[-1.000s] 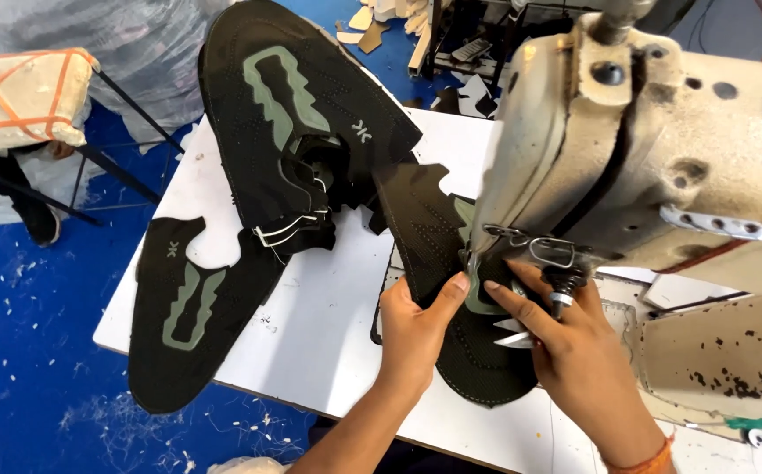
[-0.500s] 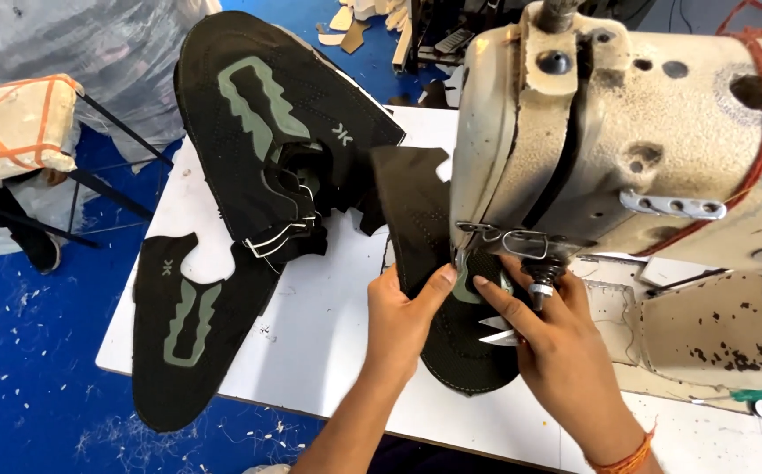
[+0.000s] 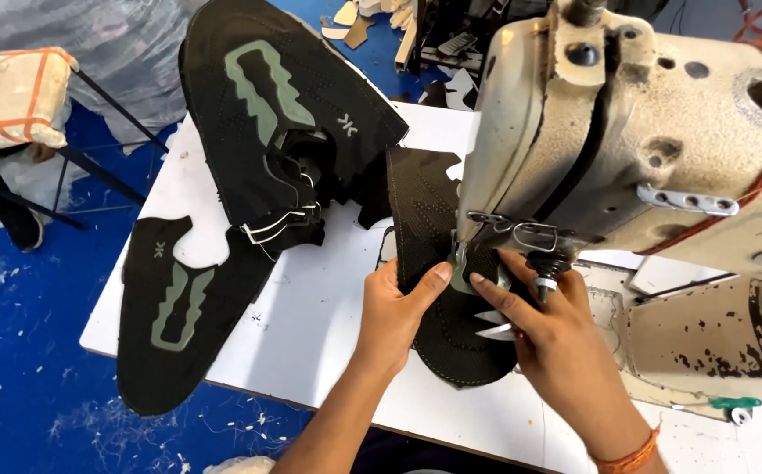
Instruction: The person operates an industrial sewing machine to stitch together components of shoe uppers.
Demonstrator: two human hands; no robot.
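Black shoe cloth held flat under the sewing machine, right of the middle of the frame.

Dark knit shoe piece (image 3: 438, 263) lies on the white table (image 3: 311, 325) with its far part tucked under the head of the cream sewing machine (image 3: 644, 149). The left hand (image 3: 394, 312) pinches its near edge, thumb on top. The right hand (image 3: 557, 338) presses it down with fingers spread, very near the needle part. That looks like the main danger: a fingertip could slip under the needle. If one hand pulls harder than the other, the cloth could turn and the stitch line could go crooked. A pile of black and green shoe pieces (image 3: 276, 132) sits at the upper left, and one more piece (image 3: 179, 325) hangs over the table's left edge and could slide onto the blue floor (image 3: 21, 351).
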